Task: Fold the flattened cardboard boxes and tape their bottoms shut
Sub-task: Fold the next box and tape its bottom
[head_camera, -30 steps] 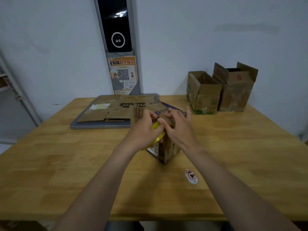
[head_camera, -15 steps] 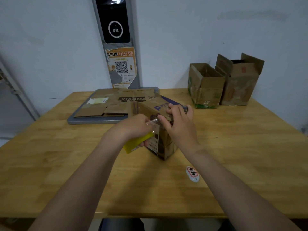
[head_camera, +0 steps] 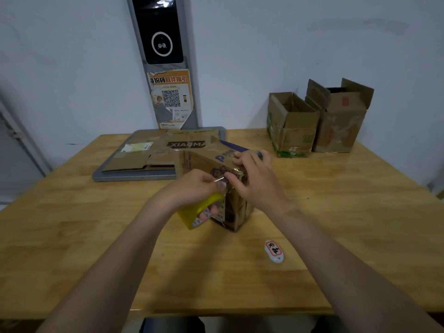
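Cardboard box (head_camera: 204, 162), upended near the centre of the frame on the wooden table (head_camera: 336, 212), is being taped along its folded bottom; flattened boxes (head_camera: 153, 157) wait on a grey tray (head_camera: 134, 177) at centre left, and two folded boxes (head_camera: 319, 121) stand at upper right; the right hand (head_camera: 254, 179) presses flat on the flaps, fingers closed on the box top; the left hand (head_camera: 192, 191) grips a yellow tape roll (head_camera: 199, 212), pulling a clear strip (head_camera: 219, 180) taut. Best, I judge, to keep the strip tight and centred on the seam, then smooth it down firmly before cutting.
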`<state>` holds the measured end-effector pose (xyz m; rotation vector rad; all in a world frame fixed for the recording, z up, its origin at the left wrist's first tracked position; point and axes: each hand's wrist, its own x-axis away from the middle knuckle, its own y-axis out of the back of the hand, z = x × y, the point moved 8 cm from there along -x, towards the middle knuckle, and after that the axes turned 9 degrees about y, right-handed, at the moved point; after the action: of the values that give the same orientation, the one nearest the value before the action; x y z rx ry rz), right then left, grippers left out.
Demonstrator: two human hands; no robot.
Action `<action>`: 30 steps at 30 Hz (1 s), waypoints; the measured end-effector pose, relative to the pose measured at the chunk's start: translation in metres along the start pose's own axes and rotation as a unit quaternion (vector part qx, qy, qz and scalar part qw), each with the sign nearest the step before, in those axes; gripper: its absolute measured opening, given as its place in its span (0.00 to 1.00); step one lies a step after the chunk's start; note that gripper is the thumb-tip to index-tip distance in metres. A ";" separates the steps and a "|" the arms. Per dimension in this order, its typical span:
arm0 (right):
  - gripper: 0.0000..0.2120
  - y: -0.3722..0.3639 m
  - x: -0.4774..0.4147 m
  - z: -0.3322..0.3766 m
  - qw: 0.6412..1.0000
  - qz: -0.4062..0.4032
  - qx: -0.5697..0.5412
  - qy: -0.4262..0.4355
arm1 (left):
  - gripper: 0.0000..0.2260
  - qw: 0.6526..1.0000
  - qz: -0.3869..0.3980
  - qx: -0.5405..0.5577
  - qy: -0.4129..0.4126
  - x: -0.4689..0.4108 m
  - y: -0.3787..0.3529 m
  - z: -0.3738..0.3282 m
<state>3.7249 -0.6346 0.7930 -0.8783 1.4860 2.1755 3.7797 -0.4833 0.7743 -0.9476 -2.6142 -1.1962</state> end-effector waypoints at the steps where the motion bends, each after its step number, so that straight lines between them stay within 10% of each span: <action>1: 0.22 0.002 -0.001 0.000 0.999 0.011 -0.025 0.018 | 0.11 1.000 -0.011 0.000 -0.010 0.005 0.003 0.002; 16: 0.24 0.027 0.032 -0.008 0.995 0.034 0.042 -0.086 | 0.12 0.988 -0.151 -0.016 -0.009 -0.004 0.005 -0.001; 22: 0.18 -0.008 0.119 -0.024 0.854 0.452 0.114 -0.232 | 0.12 0.992 -0.124 0.031 -0.001 -0.003 -0.001 0.000; 30: 0.14 -0.015 0.127 -0.020 0.901 0.384 0.000 -0.202 | 0.13 0.992 -0.121 0.028 0.015 0.005 -0.005 0.002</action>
<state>3.6458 -0.6530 0.6922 0.2479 1.7789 2.6414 3.7733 -0.4818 0.7718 -0.6092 -2.7836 -1.1687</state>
